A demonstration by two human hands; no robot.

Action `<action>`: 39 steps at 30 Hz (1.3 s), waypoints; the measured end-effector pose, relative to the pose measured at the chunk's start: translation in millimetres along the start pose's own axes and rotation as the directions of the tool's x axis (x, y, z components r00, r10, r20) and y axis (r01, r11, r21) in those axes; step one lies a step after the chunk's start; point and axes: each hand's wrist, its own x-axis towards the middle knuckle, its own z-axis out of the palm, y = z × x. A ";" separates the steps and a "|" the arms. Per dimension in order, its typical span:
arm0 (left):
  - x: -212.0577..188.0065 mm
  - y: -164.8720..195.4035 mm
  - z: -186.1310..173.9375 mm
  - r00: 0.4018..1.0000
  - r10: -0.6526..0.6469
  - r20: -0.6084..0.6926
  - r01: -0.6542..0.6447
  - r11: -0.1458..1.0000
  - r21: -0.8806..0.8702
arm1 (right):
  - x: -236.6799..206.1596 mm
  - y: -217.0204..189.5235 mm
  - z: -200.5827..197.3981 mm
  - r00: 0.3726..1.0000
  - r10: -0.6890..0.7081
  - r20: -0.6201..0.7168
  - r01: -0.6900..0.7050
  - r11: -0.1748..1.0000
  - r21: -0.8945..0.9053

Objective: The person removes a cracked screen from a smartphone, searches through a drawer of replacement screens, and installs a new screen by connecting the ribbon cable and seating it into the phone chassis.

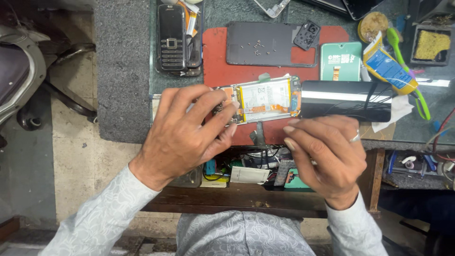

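Both hands grip an opened smartphone over the red mat, left hand pinching its near end, right hand holding the cracked black screen beside it, with a back cover and tiny screws farther up the mat.

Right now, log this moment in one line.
left hand: on opened phone | right hand: under black screen | surface: red mat

White rectangular label on the battery at scene centre — orange tape at its edges. Black glossy screen panel just right of it, reflecting light. Green rectangular package farther back. Blue-and-yellow labelled tube at far right, lying tilted.
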 end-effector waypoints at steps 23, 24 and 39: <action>19.6 -16.4 10.5 0.998 0.034 0.059 -0.036 0.998 0.042 | -33.9 4.2 8.2 0.990 0.137 -0.043 -0.138 0.990 -0.017; 21.7 -18.1 10.9 0.998 0.017 0.063 -0.018 1.000 0.009 | -34.4 5.0 8.3 0.990 0.138 -0.044 -0.138 0.990 -0.012; 29.3 -9.2 4.1 0.993 0.012 0.118 -0.011 1.000 -0.009 | -58.6 7.9 -15.0 0.974 0.153 -0.166 -0.167 0.983 -0.072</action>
